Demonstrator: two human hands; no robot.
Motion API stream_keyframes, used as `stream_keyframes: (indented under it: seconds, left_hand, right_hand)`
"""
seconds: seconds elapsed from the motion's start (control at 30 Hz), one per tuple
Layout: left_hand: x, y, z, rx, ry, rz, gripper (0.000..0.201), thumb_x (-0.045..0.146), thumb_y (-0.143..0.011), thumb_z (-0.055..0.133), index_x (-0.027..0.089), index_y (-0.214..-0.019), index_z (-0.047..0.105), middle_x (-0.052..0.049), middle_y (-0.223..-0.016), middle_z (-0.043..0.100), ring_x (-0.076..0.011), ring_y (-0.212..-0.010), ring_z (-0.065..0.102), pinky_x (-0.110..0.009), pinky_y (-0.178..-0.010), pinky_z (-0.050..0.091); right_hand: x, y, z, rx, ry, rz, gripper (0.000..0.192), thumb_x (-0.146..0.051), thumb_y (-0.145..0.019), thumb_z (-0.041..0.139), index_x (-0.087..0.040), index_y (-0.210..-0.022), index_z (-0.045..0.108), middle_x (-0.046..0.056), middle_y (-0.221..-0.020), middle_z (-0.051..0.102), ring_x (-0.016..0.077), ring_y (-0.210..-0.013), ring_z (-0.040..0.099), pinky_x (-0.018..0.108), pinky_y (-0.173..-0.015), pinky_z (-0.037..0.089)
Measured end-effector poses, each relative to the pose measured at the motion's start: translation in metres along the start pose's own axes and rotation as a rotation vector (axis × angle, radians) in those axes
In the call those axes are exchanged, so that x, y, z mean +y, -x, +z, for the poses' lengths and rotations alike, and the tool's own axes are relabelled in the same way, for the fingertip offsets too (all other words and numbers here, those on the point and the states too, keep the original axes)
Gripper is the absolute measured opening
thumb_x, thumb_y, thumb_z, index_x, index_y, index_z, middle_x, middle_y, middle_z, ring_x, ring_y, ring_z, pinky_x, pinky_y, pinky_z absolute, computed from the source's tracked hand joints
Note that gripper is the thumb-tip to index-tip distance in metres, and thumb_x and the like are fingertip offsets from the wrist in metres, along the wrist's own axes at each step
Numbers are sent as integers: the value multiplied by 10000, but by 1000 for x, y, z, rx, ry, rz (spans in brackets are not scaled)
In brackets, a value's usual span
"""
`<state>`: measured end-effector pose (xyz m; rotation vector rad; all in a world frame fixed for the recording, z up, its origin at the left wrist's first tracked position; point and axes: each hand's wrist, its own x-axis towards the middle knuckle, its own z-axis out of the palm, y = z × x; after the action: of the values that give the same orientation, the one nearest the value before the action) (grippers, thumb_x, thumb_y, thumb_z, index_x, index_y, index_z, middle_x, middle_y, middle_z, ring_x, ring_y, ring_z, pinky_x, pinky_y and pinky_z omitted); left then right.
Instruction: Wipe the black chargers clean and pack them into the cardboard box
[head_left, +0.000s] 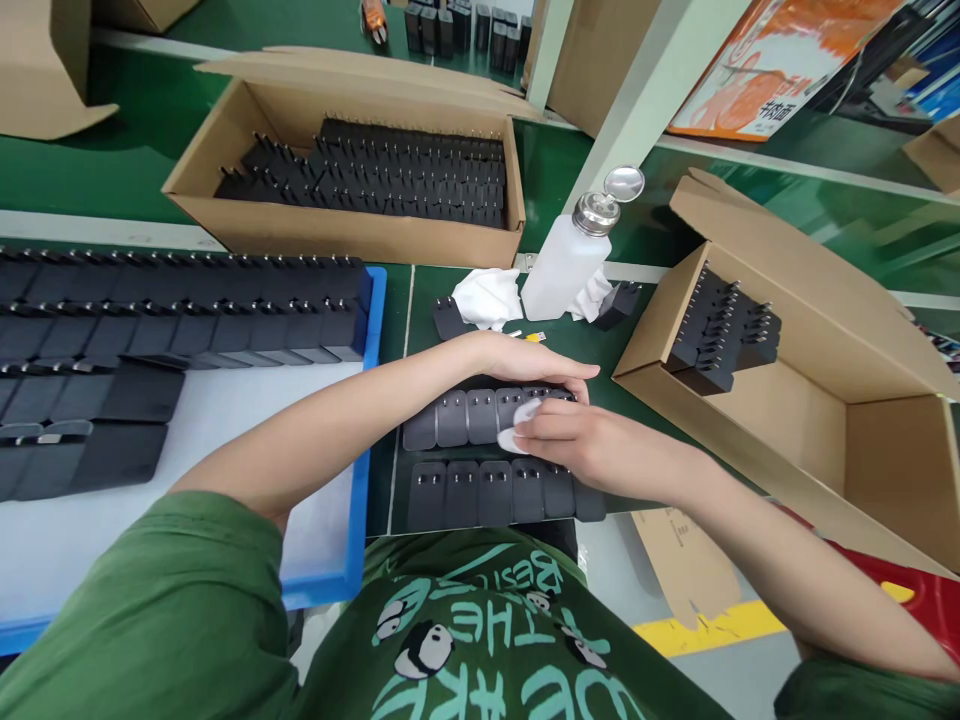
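Observation:
Two rows of black power adapters with metal pins lie on the green bench before me, a far row (pixel 466 418) and a near row (pixel 480 495). My left hand (pixel 529 360) reaches over the far row's back side, fingers stretched out to the right and touching its right end. Above that same row is my right hand (pixel 574 437), its fingers pressed together and pointing left. White material (pixel 517 428), finger covers or bits of cloth, shows at its fingertips against the adapters. What lies between those fingers is hidden.
A blue-rimmed tray (pixel 358 540) with rows of adapters stands left. Behind is a cardboard box (pixel 360 228) of adapters; another box (pixel 810 430) at right holds several. A white pump bottle (pixel 559 265), crumpled white cloth (pixel 489 297) and loose black adapters (pixel 619 305) sit beyond my hands.

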<state>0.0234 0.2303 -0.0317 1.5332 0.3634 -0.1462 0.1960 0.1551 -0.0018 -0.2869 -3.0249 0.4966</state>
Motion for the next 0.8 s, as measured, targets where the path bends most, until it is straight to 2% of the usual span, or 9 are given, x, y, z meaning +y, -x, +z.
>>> stream_keyframes:
  seconds: [0.27, 0.37, 0.43, 0.47, 0.53, 0.6, 0.63, 0.73, 0.8]
  left_hand:
    - [1, 2, 1, 10, 13, 7, 578, 523, -1015, 198, 235, -1212, 659, 5, -1225, 648, -218, -1148, 524, -360, -1104, 330]
    - [-1, 3, 0, 15, 23, -5, 591, 545, -1008, 199, 242, -1242, 650, 6, -1290, 626, -228, -1231, 492, -369, -1128, 320]
    - [-3, 3, 0, 21, 24, -9, 591, 560, -1006, 210, 246, -1257, 644, 17, -1373, 578, -228, -1323, 429, -364, -1168, 271]
    - [-3, 3, 0, 23, 23, -5, 588, 561, -1006, 215, 246, -1272, 634, 22, -1409, 551, -224, -1363, 393, -355, -1183, 245]
    - [-4, 2, 0, 33, 25, 10, 581, 543, -1012, 213, 235, -1337, 584, 20, -1465, 500, -209, -1415, 333, -341, -1199, 210]
    - [-4, 2, 1, 46, 30, 22, 590, 519, -1019, 192, 208, -1409, 507, -1, -1493, 468, -201, -1427, 321, -344, -1203, 201]
    - [-4, 1, 1, 51, 33, 27, 595, 512, -1022, 183, 195, -1428, 482, -12, -1499, 462, -201, -1422, 331, -346, -1203, 202]
    - [-3, 1, 1, 44, 36, 47, 601, 504, -1030, 164, 181, -1398, 515, -16, -1470, 494, -199, -1374, 398, -326, -1194, 220]
    - [-4, 1, 1, 33, 39, 60, 595, 501, -1034, 159, 196, -1356, 555, 0, -1437, 525, -195, -1340, 433, -313, -1185, 234]
  right_hand:
    - [-6, 22, 4, 53, 125, 133, 304, -113, -1011, 353, -112, -1175, 609, 106, -964, 621, 220, -872, 585, 329, -756, 515]
    - [-11, 34, -13, -20, 154, 247, 338, -90, -996, 316, -124, -1060, 646, 91, -871, 604, 208, -769, 576, 307, -653, 489]
    - [-15, 40, -27, -34, 91, 317, 346, -83, -981, 326, -141, -1072, 654, 98, -912, 619, 201, -765, 595, 302, -632, 487]
    - [-16, 40, -33, -2, 15, 344, 328, -90, -977, 356, -158, -1099, 653, 101, -970, 629, 196, -799, 613, 296, -650, 497]
    - [-16, 36, -36, 187, -168, 365, 267, -114, -968, 451, -200, -1116, 655, 91, -1075, 634, 180, -887, 635, 282, -719, 518]
    - [-12, 32, -30, 340, -253, 313, 230, -118, -965, 490, -207, -1087, 663, 78, -1061, 646, 169, -921, 632, 283, -772, 524]
    - [-9, 31, -24, 346, -228, 263, 228, -117, -970, 481, -198, -1076, 666, 77, -1016, 653, 174, -913, 625, 300, -788, 523]
    - [1, 32, -8, 144, -12, 187, 269, -101, -987, 416, -148, -1091, 660, 84, -889, 642, 202, -851, 571, 350, -780, 509]
    - [2, 27, -2, 86, 91, 197, 268, -95, -989, 407, -114, -1080, 658, 80, -838, 614, 202, -809, 525, 347, -761, 494]
